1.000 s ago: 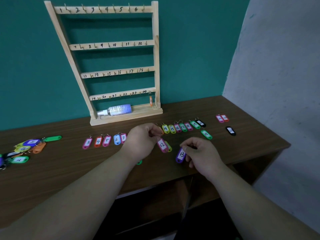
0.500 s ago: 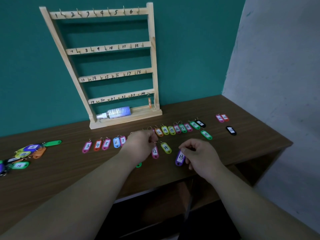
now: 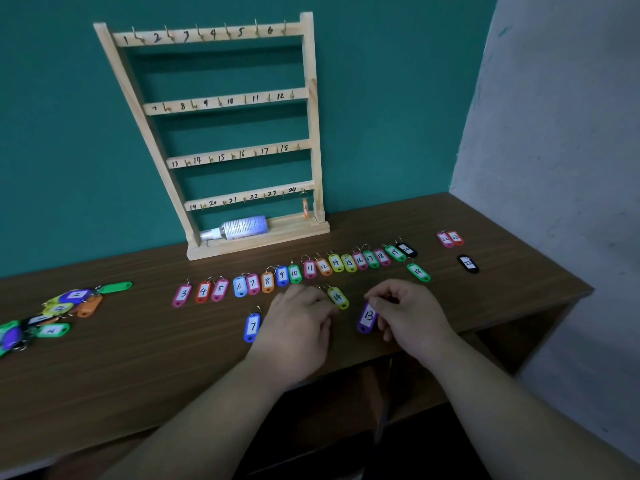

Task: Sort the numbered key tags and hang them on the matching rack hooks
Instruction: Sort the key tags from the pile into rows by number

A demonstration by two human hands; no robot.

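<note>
Purple tag 13 (image 3: 367, 317) is the piece the coming move turns on. In the head view it sits at the fingertips of the right hand (image 3: 405, 313), whose thumb and forefinger are closed together on its ring end. Its long axis runs from that pinch down and slightly left toward the near edge of the wooden table (image 3: 138, 358), so the body trails on the left side of the fingers. The left hand (image 3: 298, 323) lies knuckles-up just beside it, fingers curled down onto the wood; whether they cover or grip anything I cannot tell. Yellow tag 14 (image 3: 337, 297) lies loose between the two hands, and blue tag 7 (image 3: 252, 327) lies just left of the left hand. Straight ahead is the sorted row, where orange tag 12 (image 3: 323, 266) and another yellow 14 (image 3: 336, 262) lie almost touching; a 13 would go between them, so room there looks tight. The rack (image 3: 313, 133) stands well beyond the row, with hook 13 (image 3: 187, 163) at the far left of its third rail, up and across from the right hand. The table in front of the row gives free room for sliding; the near edge is close behind tag 13.
</note>
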